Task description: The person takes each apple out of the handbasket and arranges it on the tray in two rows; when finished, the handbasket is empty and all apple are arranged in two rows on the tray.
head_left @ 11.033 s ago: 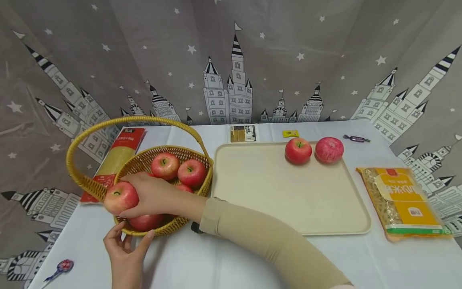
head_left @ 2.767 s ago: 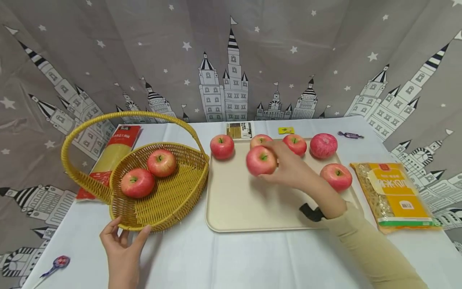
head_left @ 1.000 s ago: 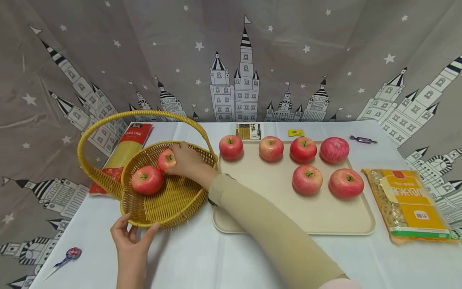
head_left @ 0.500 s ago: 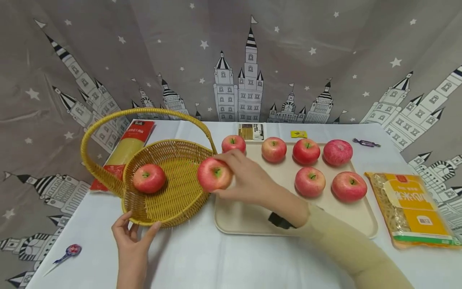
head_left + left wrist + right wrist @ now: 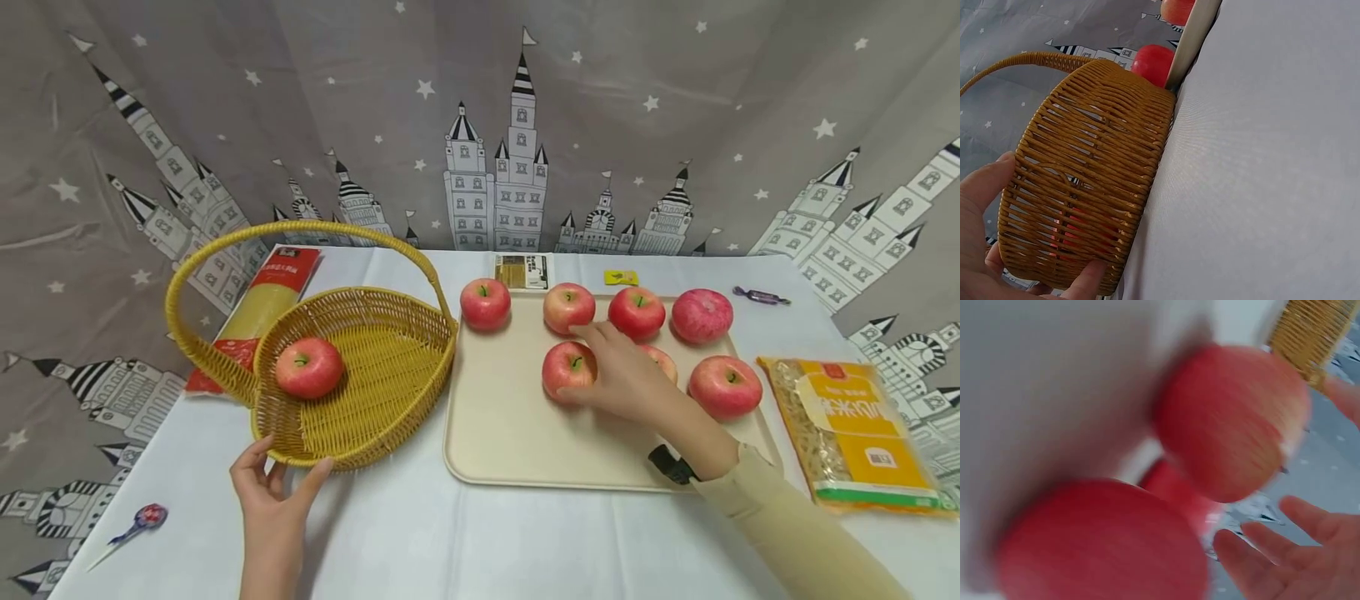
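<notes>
Red apples stand on a cream tray point(image 5: 510, 442), and one apple point(image 5: 310, 367) lies in the yellow wicker basket point(image 5: 378, 375). My right hand point(image 5: 626, 375) is over the tray, right beside an apple point(image 5: 567, 372) in its front row. In the right wrist view the fingers are spread and a gap shows between them and the nearest apple point(image 5: 1235, 419). My left hand point(image 5: 272, 496) holds the near end of the basket, thumb and fingers bent against its wicker wall point(image 5: 1085, 156). Part of another apple point(image 5: 662, 363) is hidden behind the right hand.
Behind the basket lies a red pasta packet point(image 5: 273, 287); a yellow noodle packet point(image 5: 855, 433) is right of the tray. Small candies point(image 5: 621, 277), a wrapped sweet point(image 5: 761, 296), a flat packet point(image 5: 521, 272) and a lollipop point(image 5: 150, 517) lie around. The basket's handle point(image 5: 300, 227) arches high.
My right hand has taken an apple from the basket, carried it right and set it on the tray, where its fingers have opened. Earlier, more apples filled the basket. The left hand stays at the basket.
</notes>
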A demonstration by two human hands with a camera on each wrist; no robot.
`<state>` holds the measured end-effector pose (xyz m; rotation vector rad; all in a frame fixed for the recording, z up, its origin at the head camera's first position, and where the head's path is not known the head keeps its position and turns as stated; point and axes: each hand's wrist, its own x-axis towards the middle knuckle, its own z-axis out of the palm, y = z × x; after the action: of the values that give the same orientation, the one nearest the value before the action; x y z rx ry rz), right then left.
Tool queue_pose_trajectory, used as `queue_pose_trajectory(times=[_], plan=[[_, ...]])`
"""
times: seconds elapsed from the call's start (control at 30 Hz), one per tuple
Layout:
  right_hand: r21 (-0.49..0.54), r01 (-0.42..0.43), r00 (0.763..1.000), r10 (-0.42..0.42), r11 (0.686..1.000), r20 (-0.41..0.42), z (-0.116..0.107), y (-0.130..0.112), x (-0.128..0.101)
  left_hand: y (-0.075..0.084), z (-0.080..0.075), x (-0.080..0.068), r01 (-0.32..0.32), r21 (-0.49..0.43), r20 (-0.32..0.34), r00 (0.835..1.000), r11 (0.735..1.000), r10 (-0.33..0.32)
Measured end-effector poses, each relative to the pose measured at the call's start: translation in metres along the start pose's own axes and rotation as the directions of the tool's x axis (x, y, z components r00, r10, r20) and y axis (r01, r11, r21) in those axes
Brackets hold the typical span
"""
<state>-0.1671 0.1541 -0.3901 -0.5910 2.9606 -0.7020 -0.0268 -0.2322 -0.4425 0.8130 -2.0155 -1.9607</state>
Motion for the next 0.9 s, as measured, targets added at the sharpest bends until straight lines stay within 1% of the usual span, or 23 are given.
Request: queue_pose_trajectory(times=[0.1,0.2,0.27,0.37,0.43,0.5,0.57,0.6,0.77,0.9], plan=[[0.031,0.039,0.999,-0.037,0.999,-0.039,-0.006,-0.019,0.008,-0.001,-0.001,-0.001,-0.009,-0.014,0.0,1.0,1.0,0.009],[0.076,0.122,0.991,-0.118,0.99,-0.061,-0.005,-0.047,0.02,-0.001,-0.002,-0.002,-0.014,-0.025,-0.003,1.0,1.0,0.014],[0.102,0.196,0.98,-0.191,0.975,-0.056,0.003,-0.069,0.029,-0.001,-0.002,-0.002,-0.015,-0.02,-0.007,1.0,1.0,0.015],[0.133,0.301,0.954,-0.3,0.944,-0.028,0.02,-0.103,0.042,-0.001,0.0,-0.003,-0.025,-0.012,-0.011,1.0,1.0,0.025],[0.153,0.359,0.932,-0.363,0.921,-0.007,0.035,-0.126,0.053,-0.001,0.002,-0.002,-0.042,-0.013,-0.009,0.999,0.999,0.041],[0.167,0.388,0.917,-0.397,0.906,0.023,0.048,-0.149,0.064,-0.001,0.003,-0.002,-0.062,-0.024,-0.007,0.998,0.998,0.061],[0.179,0.396,0.911,-0.41,0.9,0.047,0.062,-0.17,0.077,-0.001,0.004,-0.003,-0.075,-0.03,-0.008,0.997,0.997,0.074],[0.185,0.388,0.913,-0.404,0.903,0.06,0.069,-0.18,0.083,-0.001,0.003,-0.003,-0.081,-0.035,-0.006,0.997,0.996,0.081],[0.2,0.302,0.935,-0.331,0.932,0.13,0.101,-0.22,0.116,0.0,0.003,-0.002,-0.101,-0.056,0.004,0.995,0.993,0.102],[0.169,0.222,0.948,-0.253,0.96,0.191,0.117,-0.243,0.135,0.0,0.002,-0.001,-0.116,-0.069,0.016,0.993,0.991,0.117]])
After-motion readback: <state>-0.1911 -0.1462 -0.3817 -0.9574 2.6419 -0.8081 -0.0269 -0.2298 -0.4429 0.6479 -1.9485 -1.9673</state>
